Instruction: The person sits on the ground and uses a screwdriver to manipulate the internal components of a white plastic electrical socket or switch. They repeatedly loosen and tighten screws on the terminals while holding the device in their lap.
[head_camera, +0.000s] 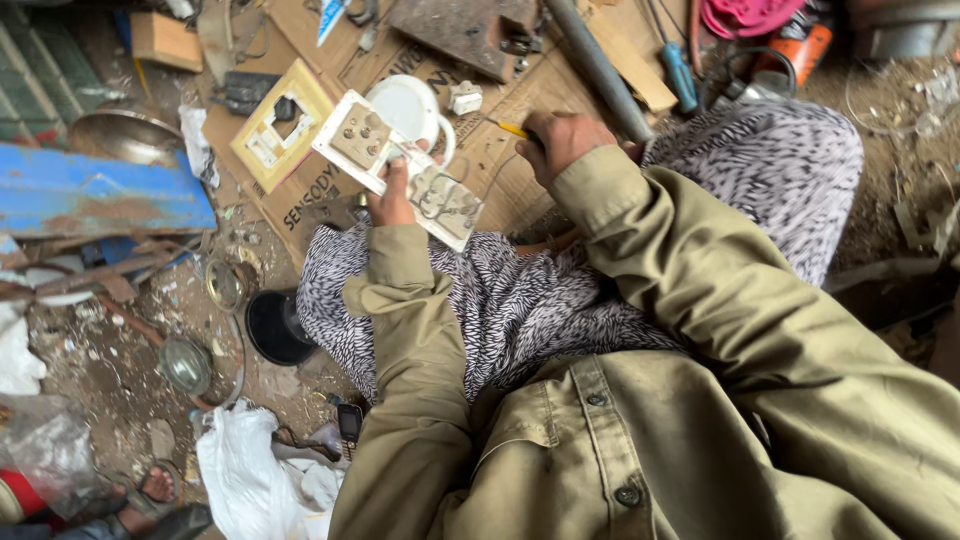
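Head view, person seated on the floor, knees covered by black-and-white patterned cloth, olive sleeves.

Left hand: closed on the lower edge of a dirty white rectangular plastic switch-and-socket plate, thumb on its face. The plate is held up over the left knee, tilted, long axis running from upper left to lower right, clear of the floor.

Right hand: fist closed around a thin yellow-handled tool, probably a screwdriver; only the yellow end shows past the knuckles, and it lies well to the right of the plate. Whether the tip is on anything cannot be told.

Surroundings: flattened brown cardboard sheet under the work. A yellow-framed switch plate lies just left of the held plate; a round white plastic cover sits behind it, partly hidden. A small white block, a grey metal pipe and a blue-handled screwdriver lie farther up. A black round disc rests on the dirt floor by the left knee.

Judgement on technique: working on this plate goes best with it braced against the knee rather than held free, the left thumb kept off the fittings, and the tool brought square to the screw head before any turning force. Loose screws would vanish quickly in this litter; the cardboard seems the safer spot.
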